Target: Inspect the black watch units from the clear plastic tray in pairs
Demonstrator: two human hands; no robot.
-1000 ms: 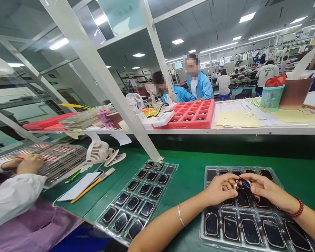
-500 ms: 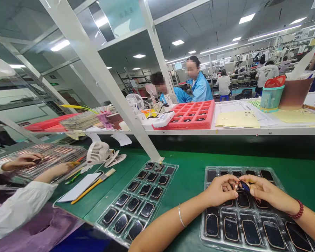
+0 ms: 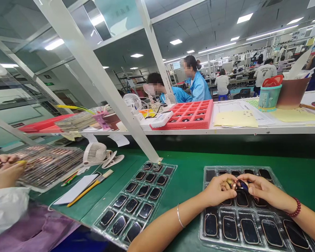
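Note:
Above the clear tray (image 3: 202, 224) on the right, my two hands meet with fingers bent. My left hand (image 3: 220, 190) pinches a small rose-gold metal frame (image 3: 234, 184), like a watch case. Right beside it, my right hand (image 3: 264, 190) grips a dark, glossy watch screen (image 3: 243, 185). The two pieces are close together; whether they touch or are joined I cannot tell. Beneath my hands, the tray's pockets hold several dark rectangular watch faces (image 3: 250, 231) with gold rims. My fingers and wrists cover part of the tray.
Left of my arm lies a second tray of watch faces (image 3: 132, 205). Beyond it are a yellow-handled brush (image 3: 90, 189), white paper (image 3: 76, 189) and a small fan (image 3: 96, 154). A co-worker's hands (image 3: 9, 169) work by stacked trays (image 3: 52, 168). A shelf holds a red foam tray (image 3: 210, 115).
The co-worker's hands at the left have moved further left, off the orange tool. My hands stay together over the tray with only slight finger movement. The view has shifted a little.

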